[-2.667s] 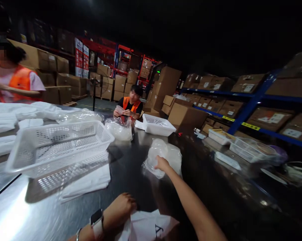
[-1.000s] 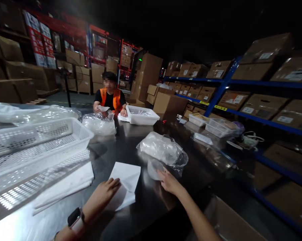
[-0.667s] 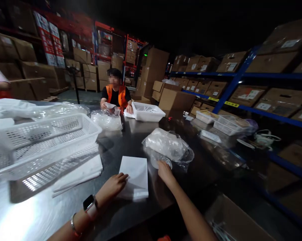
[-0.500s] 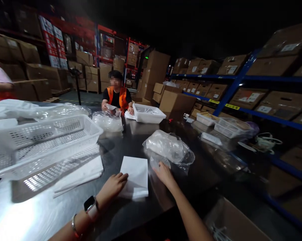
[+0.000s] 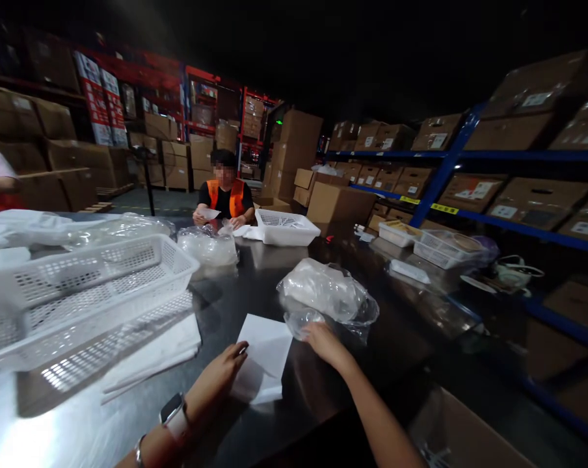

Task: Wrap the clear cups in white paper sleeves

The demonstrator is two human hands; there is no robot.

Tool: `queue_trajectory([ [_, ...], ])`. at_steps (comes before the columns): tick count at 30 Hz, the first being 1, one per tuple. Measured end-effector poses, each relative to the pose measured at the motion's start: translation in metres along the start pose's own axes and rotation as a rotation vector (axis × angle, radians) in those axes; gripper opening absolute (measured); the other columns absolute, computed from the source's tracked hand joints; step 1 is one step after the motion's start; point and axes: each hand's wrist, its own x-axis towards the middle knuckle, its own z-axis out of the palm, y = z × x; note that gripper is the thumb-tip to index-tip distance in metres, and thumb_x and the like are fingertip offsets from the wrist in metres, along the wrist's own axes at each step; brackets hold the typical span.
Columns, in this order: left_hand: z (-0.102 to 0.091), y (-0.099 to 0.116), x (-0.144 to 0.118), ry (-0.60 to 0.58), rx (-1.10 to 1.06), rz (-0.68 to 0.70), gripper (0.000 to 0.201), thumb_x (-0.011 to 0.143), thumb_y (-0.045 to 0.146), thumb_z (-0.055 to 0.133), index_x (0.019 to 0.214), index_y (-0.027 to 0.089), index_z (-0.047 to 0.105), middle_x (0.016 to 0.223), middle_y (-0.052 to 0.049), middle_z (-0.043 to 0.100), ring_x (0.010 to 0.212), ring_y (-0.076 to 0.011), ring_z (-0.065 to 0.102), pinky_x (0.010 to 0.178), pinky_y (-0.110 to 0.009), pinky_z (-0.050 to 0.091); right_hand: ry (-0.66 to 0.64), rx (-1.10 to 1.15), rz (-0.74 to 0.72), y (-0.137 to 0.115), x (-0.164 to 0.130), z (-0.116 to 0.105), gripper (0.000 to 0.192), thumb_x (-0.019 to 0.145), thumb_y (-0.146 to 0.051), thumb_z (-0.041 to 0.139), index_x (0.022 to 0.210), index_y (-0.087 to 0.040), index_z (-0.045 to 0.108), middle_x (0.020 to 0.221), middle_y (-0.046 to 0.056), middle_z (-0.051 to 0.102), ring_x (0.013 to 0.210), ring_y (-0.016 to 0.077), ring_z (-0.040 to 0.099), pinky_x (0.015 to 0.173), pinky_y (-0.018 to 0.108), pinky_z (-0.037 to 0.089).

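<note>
A flat white paper-like sheet [image 5: 265, 354], with a fold along its near edge, lies at an angle on the dark metal table [image 5: 235, 292]. My left hand [image 5: 223, 370] has its fingers closed on the sheet's left edge; the thumb is hidden. To the right, my right hand [image 5: 327, 344] pinches a thin clear plastic piece [image 5: 301, 320], whose exact kind I cannot make out. Just beyond that piece is a clear plastic bag [image 5: 323, 289] filled with translucent contents. Left of my left hand rests a stack of folded white sheets [image 5: 157, 354].
A long white perforated basket [image 5: 172, 273] takes up the left side. Across the table a person in an orange vest [image 5: 236, 198] handles white sheets near another basket [image 5: 294, 237] and a plastic bag [image 5: 209, 247]. An open carton [image 5: 469, 429] stands at lower right.
The white sheet has turned slightly clockwise under my left hand. My right hand has the clear plastic piece raised a little at its edge. The person opposite has lifted a white sheet.
</note>
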Motion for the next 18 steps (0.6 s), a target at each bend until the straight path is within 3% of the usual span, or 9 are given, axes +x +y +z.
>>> queue_trajectory([
  [3,0.000,0.002,0.001,-0.017,-0.020,-0.008,0.047,0.096,0.007,0.031,0.125,0.015,0.067,0.145,-0.011,0.061,0.129,-0.0207,0.061,0.114,-0.037,0.048,-0.032,-0.023,0.002,0.000,0.001,-0.006,0.026,0.094,-0.017,0.052,0.083,-0.019,0.076,0.094,0.007,0.077,0.097,0.0223,0.069,0.098,0.034,0.043],
  [8,-0.006,0.008,0.001,-0.083,-0.085,-0.054,0.049,0.089,0.000,0.033,0.117,0.016,0.070,0.145,-0.009,0.061,0.130,-0.0181,0.060,0.116,-0.033,0.044,-0.005,-0.077,0.106,-0.012,0.018,-0.011,0.024,0.099,-0.016,0.050,0.092,-0.017,0.072,0.097,0.009,0.075,0.103,0.0232,0.067,0.097,0.038,0.042],
  [14,-0.014,0.011,0.002,-0.111,-0.122,-0.082,0.047,0.089,0.000,0.034,0.118,0.014,0.069,0.144,-0.012,0.061,0.131,-0.0199,0.059,0.117,-0.034,0.043,-0.080,-0.008,0.138,-0.019,0.045,-0.027,0.014,0.083,-0.027,0.078,0.084,-0.015,0.070,0.085,0.001,0.072,0.084,0.0176,0.067,0.078,0.032,0.052],
  [18,-0.017,0.010,0.002,-0.126,-0.129,-0.092,0.046,0.086,0.000,0.037,0.115,0.016,0.070,0.144,-0.010,0.061,0.131,-0.0193,0.059,0.115,-0.034,0.045,-0.072,0.036,0.126,-0.016,0.052,-0.046,0.020,0.088,-0.022,0.069,0.070,-0.014,0.071,0.070,0.003,0.072,0.070,0.0164,0.067,0.065,0.025,0.047],
])
